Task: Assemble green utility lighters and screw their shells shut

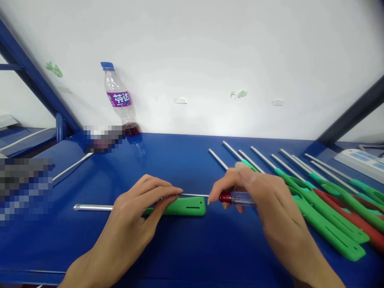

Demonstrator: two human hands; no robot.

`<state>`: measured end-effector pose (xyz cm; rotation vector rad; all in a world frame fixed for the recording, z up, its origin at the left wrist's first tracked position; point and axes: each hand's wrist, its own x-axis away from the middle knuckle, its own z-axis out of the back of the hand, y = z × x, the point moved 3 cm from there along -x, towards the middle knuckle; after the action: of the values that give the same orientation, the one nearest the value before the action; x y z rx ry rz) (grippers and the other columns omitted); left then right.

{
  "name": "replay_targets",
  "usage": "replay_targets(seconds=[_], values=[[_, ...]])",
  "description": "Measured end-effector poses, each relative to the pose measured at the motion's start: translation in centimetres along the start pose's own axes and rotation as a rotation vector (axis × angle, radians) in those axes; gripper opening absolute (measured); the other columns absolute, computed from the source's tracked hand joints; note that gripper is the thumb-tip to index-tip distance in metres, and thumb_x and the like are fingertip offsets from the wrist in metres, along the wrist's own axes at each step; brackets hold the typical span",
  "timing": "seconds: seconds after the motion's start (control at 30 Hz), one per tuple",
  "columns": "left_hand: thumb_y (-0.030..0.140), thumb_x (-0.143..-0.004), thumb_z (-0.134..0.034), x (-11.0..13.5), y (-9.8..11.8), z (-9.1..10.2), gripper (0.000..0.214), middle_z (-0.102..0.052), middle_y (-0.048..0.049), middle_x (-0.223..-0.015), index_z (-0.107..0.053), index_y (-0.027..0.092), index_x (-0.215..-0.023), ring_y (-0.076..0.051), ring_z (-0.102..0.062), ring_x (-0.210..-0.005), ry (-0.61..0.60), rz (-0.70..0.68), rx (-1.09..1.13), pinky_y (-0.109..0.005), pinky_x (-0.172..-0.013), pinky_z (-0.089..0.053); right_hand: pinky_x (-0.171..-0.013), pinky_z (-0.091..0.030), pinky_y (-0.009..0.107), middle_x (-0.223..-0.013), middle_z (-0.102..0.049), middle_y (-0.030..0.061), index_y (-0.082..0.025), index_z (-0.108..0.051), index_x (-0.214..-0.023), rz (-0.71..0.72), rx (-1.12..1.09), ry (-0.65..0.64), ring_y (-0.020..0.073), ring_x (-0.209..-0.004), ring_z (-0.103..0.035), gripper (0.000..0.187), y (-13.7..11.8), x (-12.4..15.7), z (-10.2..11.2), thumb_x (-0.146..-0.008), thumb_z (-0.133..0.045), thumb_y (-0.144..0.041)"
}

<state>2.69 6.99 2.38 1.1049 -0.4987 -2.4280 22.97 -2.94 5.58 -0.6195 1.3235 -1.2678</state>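
A green long-necked lighter (187, 207) lies on the blue tabletop, its metal tube pointing left. My left hand (141, 212) is closed over its middle, with thumb and index fingertips meeting near the handle's far edge. A screwdriver (241, 199) with a red and clear handle is gripped in my right hand (264, 204). Its thin shaft runs level to the left, just behind the lighter's handle, and reaches the left fingertips. The fingers hide the screwdriver's tip and the lighter's trigger area.
Several green lighters (333, 236) and a red lighter (345, 210) lie side by side at the right. Behind them is a white power strip (360, 160). A bottle (120, 98) with dark drink leans against the white wall (207, 52). A white cable (72, 167) crosses the left side.
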Motion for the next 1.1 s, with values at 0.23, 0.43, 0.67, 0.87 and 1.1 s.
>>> replay_targets(seconds=[0.23,0.43,0.67,0.87,1.1], values=[[0.010,-0.104,-0.064,0.2,0.3,0.0,0.024,-0.078,0.0037,-0.100,-0.080,0.028,-0.107,-0.012,-0.071,-0.091,0.003,-0.027,-0.004,-0.020,-0.079,-0.058,-0.062,-0.050,0.021,-0.070,-0.070,-0.0025,-0.029,-0.083,-0.077,-0.012,-0.007,0.001,0.0126,-0.063,-0.059,0.055,0.2,0.1,0.1,-0.114,-0.049,-0.052],[0.010,-0.104,-0.063,0.2,0.5,-0.2,0.028,-0.078,0.0047,-0.099,-0.077,0.030,-0.117,-0.011,-0.072,-0.090,-0.008,-0.007,0.001,-0.019,-0.079,-0.059,-0.043,-0.039,0.025,-0.050,-0.052,-0.0039,-0.027,-0.078,-0.082,0.006,0.071,0.073,0.0124,-0.045,-0.048,0.053,0.3,0.1,0.1,-0.114,-0.046,-0.055],[0.011,-0.105,-0.062,0.5,0.9,-0.8,0.030,-0.077,0.0044,-0.099,-0.073,0.031,-0.125,-0.011,-0.075,-0.085,-0.011,0.004,-0.006,-0.019,-0.079,-0.061,-0.040,-0.034,0.022,-0.052,-0.049,-0.0097,-0.027,-0.061,-0.079,0.062,0.073,0.212,0.0094,-0.043,-0.042,0.031,0.0,-0.2,-0.1,-0.096,-0.081,-0.042],[0.011,-0.105,-0.062,0.7,0.7,-1.3,0.031,-0.079,0.0023,-0.105,-0.072,0.030,-0.127,-0.013,-0.077,-0.091,-0.019,-0.011,-0.033,-0.021,-0.083,-0.061,-0.042,-0.037,0.022,-0.061,-0.052,-0.0095,-0.029,-0.063,-0.089,0.115,0.127,0.135,0.0097,-0.048,-0.046,0.021,0.3,-0.2,-0.4,-0.100,-0.077,-0.039],[0.014,-0.106,-0.063,1.0,0.5,-1.7,0.025,-0.079,0.0040,-0.111,-0.071,0.031,-0.122,-0.013,-0.078,-0.098,-0.071,-0.036,-0.041,-0.021,-0.090,-0.060,-0.052,-0.046,0.019,-0.076,-0.066,-0.0100,-0.031,-0.065,-0.093,0.173,0.150,0.021,0.0086,-0.060,-0.059,0.019,0.0,0.1,-1.0,-0.097,-0.084,-0.031]])
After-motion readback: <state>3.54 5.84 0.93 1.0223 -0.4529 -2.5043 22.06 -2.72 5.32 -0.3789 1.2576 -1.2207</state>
